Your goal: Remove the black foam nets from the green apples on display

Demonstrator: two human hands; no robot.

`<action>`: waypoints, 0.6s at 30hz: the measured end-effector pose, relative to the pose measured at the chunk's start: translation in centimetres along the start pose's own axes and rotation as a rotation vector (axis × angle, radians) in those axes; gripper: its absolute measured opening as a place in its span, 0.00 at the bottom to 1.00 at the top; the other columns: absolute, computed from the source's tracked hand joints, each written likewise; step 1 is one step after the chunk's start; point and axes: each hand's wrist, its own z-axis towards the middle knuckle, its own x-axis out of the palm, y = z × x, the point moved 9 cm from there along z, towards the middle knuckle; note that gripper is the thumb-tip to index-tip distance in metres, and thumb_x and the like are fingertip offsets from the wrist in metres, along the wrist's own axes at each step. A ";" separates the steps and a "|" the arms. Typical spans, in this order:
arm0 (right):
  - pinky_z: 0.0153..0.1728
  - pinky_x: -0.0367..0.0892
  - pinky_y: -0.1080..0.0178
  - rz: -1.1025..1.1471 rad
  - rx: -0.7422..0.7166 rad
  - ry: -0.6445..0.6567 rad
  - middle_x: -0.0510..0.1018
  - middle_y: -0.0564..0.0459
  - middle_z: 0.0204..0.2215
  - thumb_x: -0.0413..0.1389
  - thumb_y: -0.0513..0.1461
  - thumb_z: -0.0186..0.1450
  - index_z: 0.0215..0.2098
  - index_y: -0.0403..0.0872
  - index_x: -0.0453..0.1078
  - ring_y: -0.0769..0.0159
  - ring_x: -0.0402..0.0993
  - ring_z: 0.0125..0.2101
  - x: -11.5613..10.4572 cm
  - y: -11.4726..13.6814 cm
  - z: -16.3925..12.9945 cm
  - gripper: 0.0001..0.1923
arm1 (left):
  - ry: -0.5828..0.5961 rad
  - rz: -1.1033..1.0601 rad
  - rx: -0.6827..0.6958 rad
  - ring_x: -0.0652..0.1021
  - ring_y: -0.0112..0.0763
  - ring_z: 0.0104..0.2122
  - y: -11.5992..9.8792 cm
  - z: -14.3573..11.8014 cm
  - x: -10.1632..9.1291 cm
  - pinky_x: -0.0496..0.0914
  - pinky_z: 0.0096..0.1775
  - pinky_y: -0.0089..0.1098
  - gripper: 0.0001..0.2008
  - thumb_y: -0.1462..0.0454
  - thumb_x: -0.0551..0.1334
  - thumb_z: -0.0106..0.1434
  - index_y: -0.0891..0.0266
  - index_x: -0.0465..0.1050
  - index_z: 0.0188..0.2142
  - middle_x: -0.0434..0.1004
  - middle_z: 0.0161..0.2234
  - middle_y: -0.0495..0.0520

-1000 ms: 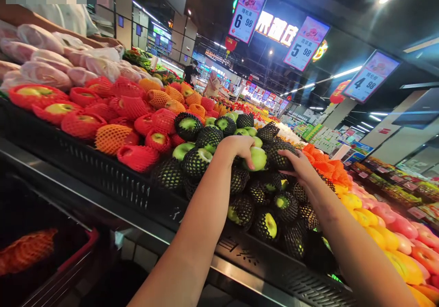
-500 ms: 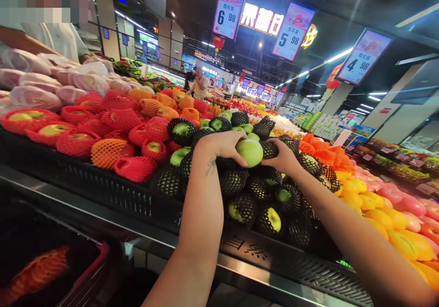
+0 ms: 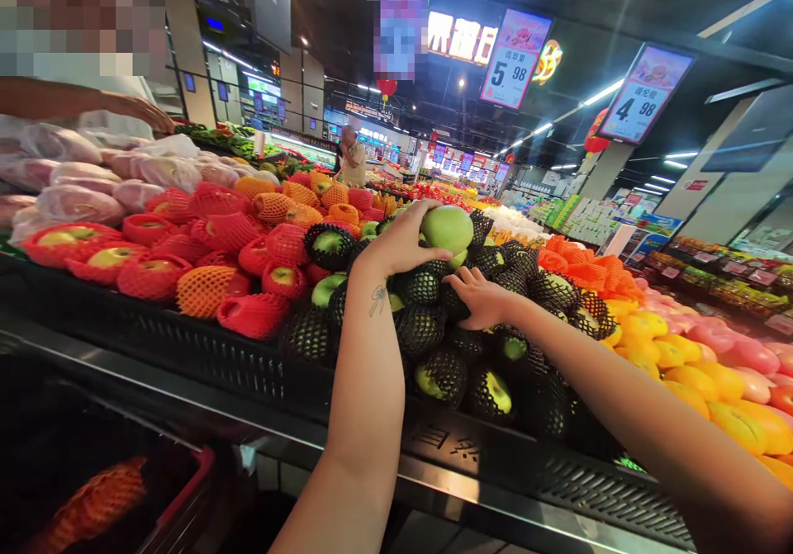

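Note:
My left hand (image 3: 409,239) grips a bare green apple (image 3: 448,230) from its left side, above the pile. Just below and to the right, my right hand (image 3: 484,296) reaches into the heap with its fingers spread. Its fingertips lie against a dark netted apple (image 3: 454,300), partly hidden by the hand. Around both hands are several green apples in black foam nets, among them one close to the front edge (image 3: 491,395). My left forearm covers part of the pile.
Red-netted apples (image 3: 226,236) lie to the left, bagged pink fruit (image 3: 80,203) beyond them. Orange and yellow fruit (image 3: 690,381) is at right. A black crate edge (image 3: 186,348) runs along the front. A basket rim (image 3: 198,463) is below left. Another person's arm (image 3: 80,104) extends at upper left.
My left hand has raised the green apple slightly. My right hand has moved left and down, away from that apple and onto the netted ones. The other person's arm has come further into view.

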 end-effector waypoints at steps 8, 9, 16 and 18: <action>0.60 0.54 0.36 0.279 0.088 0.042 0.58 0.31 0.65 0.59 0.51 0.58 0.66 0.41 0.52 0.33 0.49 0.66 2.6 -1.2 2.9 0.44 | -0.189 -0.035 0.101 0.62 0.48 0.64 -2.3 1.2 0.6 0.62 0.61 0.52 0.35 0.61 0.69 0.58 0.51 0.55 0.62 0.58 0.66 0.60; 0.61 0.54 0.36 0.284 0.082 0.047 0.57 0.30 0.65 0.60 0.51 0.58 0.67 0.40 0.51 0.33 0.49 0.67 2.6 -1.3 2.9 0.45 | -0.200 -0.024 0.113 0.62 0.48 0.64 -2.6 1.3 0.8 0.62 0.61 0.52 0.36 0.61 0.69 0.58 0.51 0.55 0.62 0.58 0.65 0.60; 0.62 0.60 0.42 0.788 0.061 -0.145 0.54 0.33 0.68 0.70 0.52 0.46 0.70 0.45 0.43 0.40 0.54 0.66 -2.5 -5.2 -2.2 0.63 | -0.188 0.137 0.163 0.61 0.51 0.64 -4.3 1.8 2.2 0.56 0.65 0.54 0.38 0.61 0.71 0.55 0.53 0.56 0.62 0.62 0.63 0.60; 0.58 0.67 0.45 1.098 0.076 -0.281 0.59 0.38 0.66 0.69 0.52 0.49 0.70 0.50 0.42 0.45 0.65 0.61 -3.8 -6.0 -4.3 0.60 | -0.105 0.137 0.201 0.61 0.50 0.63 -4.9 1.9 3.5 0.57 0.65 0.53 0.38 0.61 0.71 0.55 0.53 0.57 0.62 0.62 0.63 0.60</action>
